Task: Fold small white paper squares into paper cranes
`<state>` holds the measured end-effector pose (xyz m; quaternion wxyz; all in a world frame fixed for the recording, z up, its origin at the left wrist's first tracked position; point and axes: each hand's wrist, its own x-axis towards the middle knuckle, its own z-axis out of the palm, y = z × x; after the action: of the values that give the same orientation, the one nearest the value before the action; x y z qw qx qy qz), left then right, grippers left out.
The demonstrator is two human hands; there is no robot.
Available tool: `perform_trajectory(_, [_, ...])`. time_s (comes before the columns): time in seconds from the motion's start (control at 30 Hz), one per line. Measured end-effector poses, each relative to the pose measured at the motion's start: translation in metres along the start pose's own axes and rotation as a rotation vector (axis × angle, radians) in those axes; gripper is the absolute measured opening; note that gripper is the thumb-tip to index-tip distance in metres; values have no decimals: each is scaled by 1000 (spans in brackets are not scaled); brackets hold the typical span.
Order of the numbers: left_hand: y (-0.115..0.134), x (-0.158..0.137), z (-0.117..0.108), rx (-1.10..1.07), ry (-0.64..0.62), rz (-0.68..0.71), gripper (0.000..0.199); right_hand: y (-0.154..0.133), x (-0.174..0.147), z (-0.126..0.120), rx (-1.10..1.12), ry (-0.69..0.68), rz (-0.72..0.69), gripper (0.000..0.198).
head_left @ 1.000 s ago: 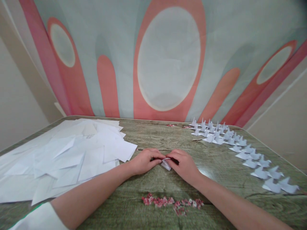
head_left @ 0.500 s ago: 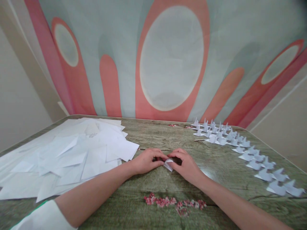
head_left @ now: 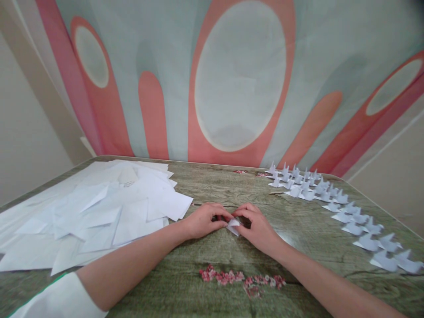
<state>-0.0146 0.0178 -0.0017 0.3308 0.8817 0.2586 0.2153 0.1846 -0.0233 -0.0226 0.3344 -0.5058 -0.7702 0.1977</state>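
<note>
A small folded piece of white paper (head_left: 233,226) is pinched between my two hands, just above the middle of the table. My left hand (head_left: 209,220) grips its left side with thumb and fingertips closed. From the other side, my right hand (head_left: 255,224) holds it between thumb and fingers. The fingers hide part of the paper, so its full shape does not show. Off to the right stand several folded white paper birds (head_left: 353,227) in slanting rows.
A wide, loose heap of white paper sheets (head_left: 132,203) covers the table's left side. The wood-patterned table (head_left: 212,181) bears a pink flower print (head_left: 225,277) near the front. Behind its far edge hangs a coral and grey-green patterned backdrop (head_left: 175,110).
The folded paper's flap has turned slightly, showing more of its white face between my fingers. Both hands keep nearly the same place; the whole view has shifted a little.
</note>
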Motion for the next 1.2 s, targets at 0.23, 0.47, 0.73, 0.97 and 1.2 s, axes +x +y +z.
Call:
perform_trajectory(0.23, [0,1,2,3,21,-36,20,0,0,1,-17,-12,8,17])
perform_trajectory(0.47, [1,3,4,46,27,-73,19,2,1,3,-17,-4,6,17])
perform_trajectory(0.73, [3,4,3,113,10,-83,21,-1,1,2,-36,-23,39,14])
perform_trajectory(0.97, [2,3,5,88,44,-115,20,-3,1,2,-70,-35,49,12])
perform_trajectory(1.2, [5,3,6,68,58,-104,17,0,2,4,-86,-33,32,11])
